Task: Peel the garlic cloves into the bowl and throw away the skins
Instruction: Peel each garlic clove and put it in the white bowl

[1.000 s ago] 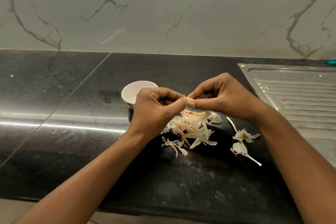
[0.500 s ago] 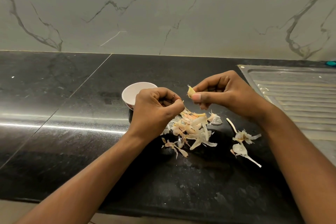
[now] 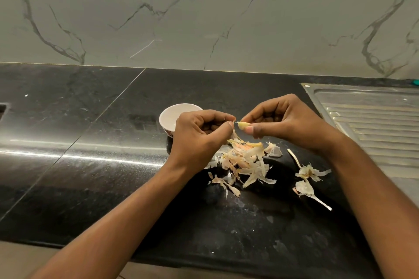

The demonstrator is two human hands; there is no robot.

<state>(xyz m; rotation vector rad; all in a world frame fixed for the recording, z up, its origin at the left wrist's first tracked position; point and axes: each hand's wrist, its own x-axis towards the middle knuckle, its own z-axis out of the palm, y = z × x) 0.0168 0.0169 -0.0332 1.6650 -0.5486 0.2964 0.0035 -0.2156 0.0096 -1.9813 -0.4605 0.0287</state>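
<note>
Presently: right hand (image 3: 288,122), thumb and forefinger pinching garlic clove (image 3: 243,124), other fingers curled. Left hand (image 3: 199,133), fingers curled, thumb and forefinger tips pinching clove's pointed end. Clove held above black countertop (image 3: 90,176), right of white bowl (image 3: 173,115), over pile of garlic skins (image 3: 246,162). Stem scraps (image 3: 306,176) lie right of pile. Steel drainboard (image 3: 374,120) at far right.

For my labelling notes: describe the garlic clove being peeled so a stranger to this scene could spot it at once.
On the black countertop, left of the steel drainboard, the left hand and right hand meet above a pile of skins. The garlic clove is pinched by the right hand. Unlike the papery skins, it is a solid, pale-yellow lump held above them.
</note>
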